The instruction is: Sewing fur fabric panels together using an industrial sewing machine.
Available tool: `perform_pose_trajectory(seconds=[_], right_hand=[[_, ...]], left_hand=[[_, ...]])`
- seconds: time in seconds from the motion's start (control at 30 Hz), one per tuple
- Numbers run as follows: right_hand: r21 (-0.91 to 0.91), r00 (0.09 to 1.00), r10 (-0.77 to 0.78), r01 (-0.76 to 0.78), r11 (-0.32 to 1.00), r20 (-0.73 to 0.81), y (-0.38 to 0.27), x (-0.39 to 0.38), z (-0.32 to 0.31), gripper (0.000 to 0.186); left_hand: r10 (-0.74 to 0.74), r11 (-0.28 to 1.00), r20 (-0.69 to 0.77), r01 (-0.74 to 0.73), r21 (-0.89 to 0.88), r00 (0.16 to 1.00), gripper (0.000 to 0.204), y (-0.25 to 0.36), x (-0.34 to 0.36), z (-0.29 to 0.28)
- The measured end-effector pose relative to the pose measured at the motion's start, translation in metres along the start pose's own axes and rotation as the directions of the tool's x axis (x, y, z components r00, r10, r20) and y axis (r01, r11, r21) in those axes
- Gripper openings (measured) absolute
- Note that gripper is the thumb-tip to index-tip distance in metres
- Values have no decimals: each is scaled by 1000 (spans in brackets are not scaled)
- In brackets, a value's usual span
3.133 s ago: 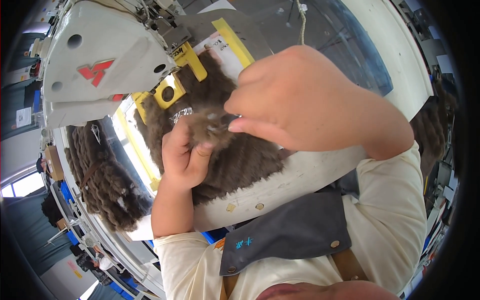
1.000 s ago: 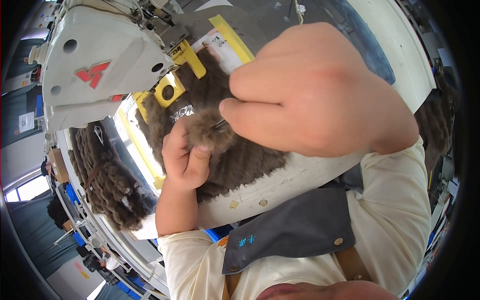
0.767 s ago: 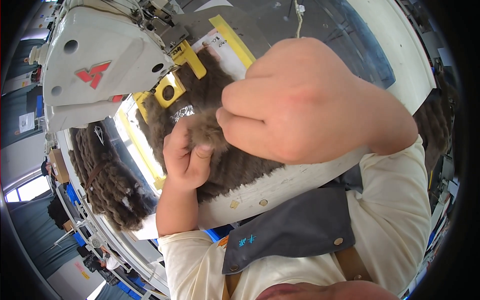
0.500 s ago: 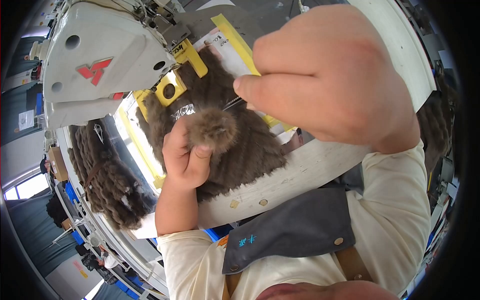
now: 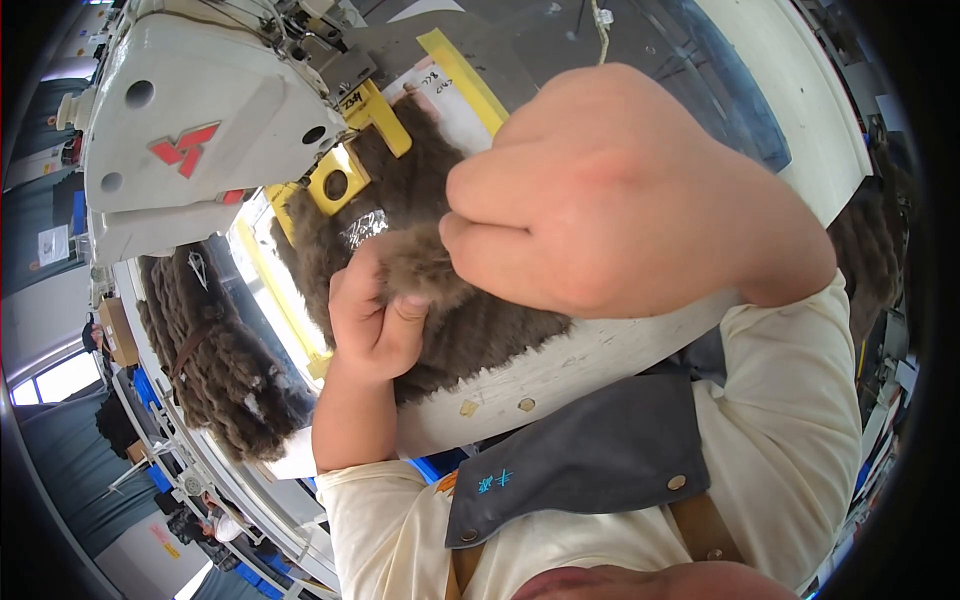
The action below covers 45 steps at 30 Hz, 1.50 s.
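My left hand (image 5: 370,310) grips a fluffy tuft of brown fur (image 5: 420,260) between thumb and fingers, over a larger brown fur piece (image 5: 480,345) on the sewing table. My right hand (image 5: 590,210) is closed, knuckles up, its thumb and index finger against the right side of the tuft; whatever it pinches is hidden behind them. Above my left hand are yellow guide pieces (image 5: 336,183) and a shiny clear scrap (image 5: 362,228) with the white sewing machine head (image 5: 200,110) beside them at the upper left.
A bundle of brown fur (image 5: 215,370) lies at the left, more fur (image 5: 865,250) at the right. A white paper (image 5: 440,110) with yellow tape lies behind my hands. The table's white front edge (image 5: 520,385) runs before my body. Shelves and boxes (image 5: 118,330) stand at the far left.
My right hand has come down and leftward onto the tuft from half a second ago, when a thin metal tool showed under its fingertips. My left hand has stayed in about the same place.
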State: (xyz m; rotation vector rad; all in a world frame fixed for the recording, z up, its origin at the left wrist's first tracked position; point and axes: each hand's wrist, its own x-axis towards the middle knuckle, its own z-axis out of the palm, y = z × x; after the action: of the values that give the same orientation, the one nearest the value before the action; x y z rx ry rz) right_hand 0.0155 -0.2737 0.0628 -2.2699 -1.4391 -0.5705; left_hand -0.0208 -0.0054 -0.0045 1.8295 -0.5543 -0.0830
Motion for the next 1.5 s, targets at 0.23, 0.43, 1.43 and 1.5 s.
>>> perform_pose_trajectory(seconds=[0.23, 0.43, 1.43, 1.5], right_hand=[[-15, 998, -30, 30, 999, -55, 2, 0, -3, 19], [10, 998, -20, 21, 1000, -54, 2, 1, 0, 20], [560, 649, 658, -729, 394, 382, 15, 22, 67, 19], [455, 644, 640, -759, 465, 419, 35, 28, 71, 21]], left_hand=[[1, 999, 12, -1, -45, 1000, 33, 0, 0, -4], [45, 999, 53, -44, -19, 998, 36, -4, -2, -4], [-78, 960, -127, 109, 259, 989, 22, 7, 10, 6], [-169, 887, -66, 181, 425, 983, 25, 12, 14, 3]])
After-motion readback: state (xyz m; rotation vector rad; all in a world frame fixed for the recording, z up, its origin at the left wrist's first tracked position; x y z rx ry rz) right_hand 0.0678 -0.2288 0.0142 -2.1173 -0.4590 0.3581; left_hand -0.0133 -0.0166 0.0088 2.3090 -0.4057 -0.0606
